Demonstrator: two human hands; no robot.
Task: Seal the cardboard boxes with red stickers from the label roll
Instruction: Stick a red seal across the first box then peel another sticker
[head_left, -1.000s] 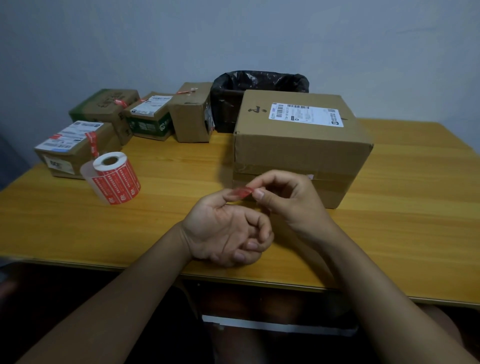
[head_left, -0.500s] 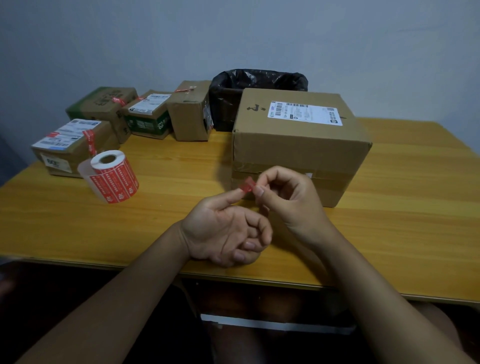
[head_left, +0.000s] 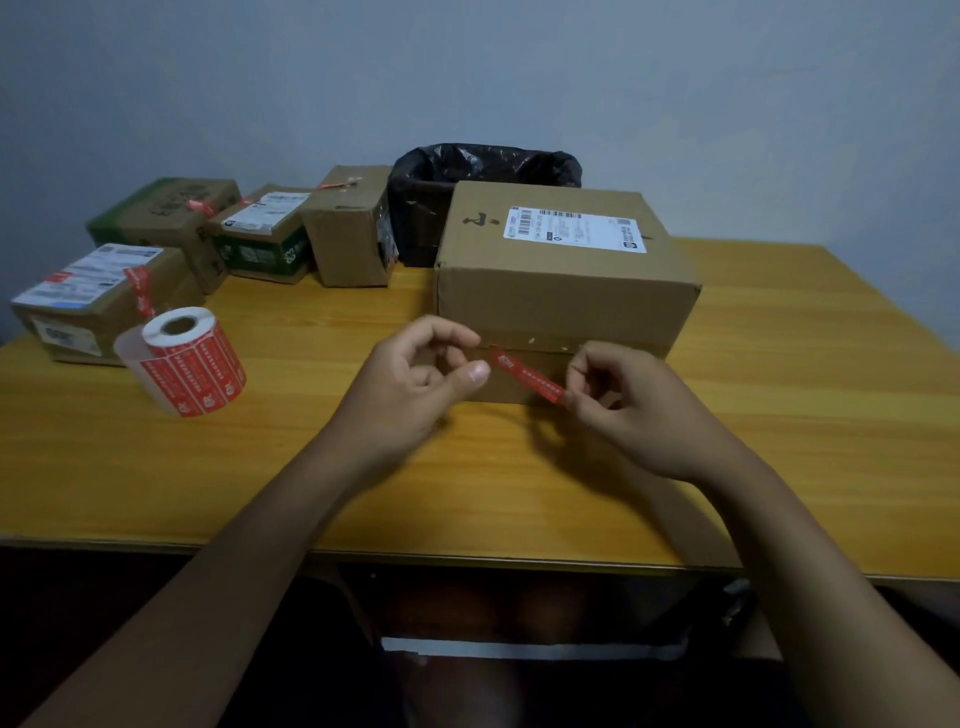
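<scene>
Head view: red sticker (head_left: 529, 376) stretched flat before the large cardboard box (head_left: 563, 291), ready for its seam.
Right hand (head_left: 631, 410): pinches sticker's right end.
Left hand (head_left: 415, 387): fingers curled; hold on left end unclear.

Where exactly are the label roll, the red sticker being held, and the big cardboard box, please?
label roll (head_left: 195, 371), head view, on its red printed side.
red sticker (head_left: 527, 375), head view, mid-strip between both hands.
big cardboard box (head_left: 566, 306), head view, on its front face above the seam.

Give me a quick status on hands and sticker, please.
Right hand and left hand pinch the red strip sticker stretched between them. Large brown cardboard box directly behind, unobstructed.
</scene>
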